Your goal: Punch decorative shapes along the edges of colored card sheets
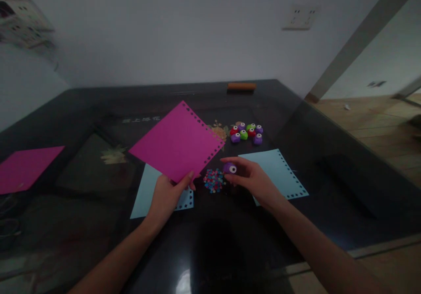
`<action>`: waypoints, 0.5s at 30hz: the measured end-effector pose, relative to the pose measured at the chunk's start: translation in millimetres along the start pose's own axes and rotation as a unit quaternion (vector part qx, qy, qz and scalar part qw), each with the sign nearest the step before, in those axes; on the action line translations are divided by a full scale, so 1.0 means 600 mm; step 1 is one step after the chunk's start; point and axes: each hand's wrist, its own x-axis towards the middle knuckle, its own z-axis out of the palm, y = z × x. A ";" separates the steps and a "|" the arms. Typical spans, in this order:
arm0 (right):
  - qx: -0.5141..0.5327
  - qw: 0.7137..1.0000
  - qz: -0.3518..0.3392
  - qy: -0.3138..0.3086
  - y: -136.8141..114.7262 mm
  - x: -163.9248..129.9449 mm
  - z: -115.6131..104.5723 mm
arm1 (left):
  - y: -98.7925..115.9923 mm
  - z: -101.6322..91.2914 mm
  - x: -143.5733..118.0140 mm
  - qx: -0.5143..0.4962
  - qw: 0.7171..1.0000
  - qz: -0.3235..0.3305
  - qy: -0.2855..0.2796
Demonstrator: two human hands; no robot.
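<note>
Now purple punch (230, 168) between right hand (253, 181) fingers (230, 159)

Pretty dim shot overall, kind of murky and underexposed, with a grey-blue cast on the back wall (164, 35). The brightest area is the doorway and wooden floor (371, 123) on the far right, so daylight seems to come in from that side. The dark glossy table (329, 162) eats most of the light; there's a small bright glare spot on its near edge at the bottom centre, plus faint reflections across the glass. Only the pink paper (177, 143) and the little pile of confetti (213, 181) really pop colour-wise. Edges are stretched, wide-angle style: the far-left corner is smeared and blurry, and straight lines bow outward. Detail is soft and a bit noisy everywhere.
</note>
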 end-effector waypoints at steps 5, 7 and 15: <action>0.015 1.000 0.000 0.019 -0.013 -0.007 0.003 | 0.002 -0.005 0.003 0.010 1.000 0.018 0.007; 0.008 1.000 -0.010 0.009 -0.019 -0.010 0.000 | 0.003 -0.007 0.004 0.014 0.999 0.030 0.005; -0.097 0.993 -0.064 0.021 -0.032 -0.014 -0.036 | 0.012 -0.014 0.004 0.038 0.997 0.055 0.044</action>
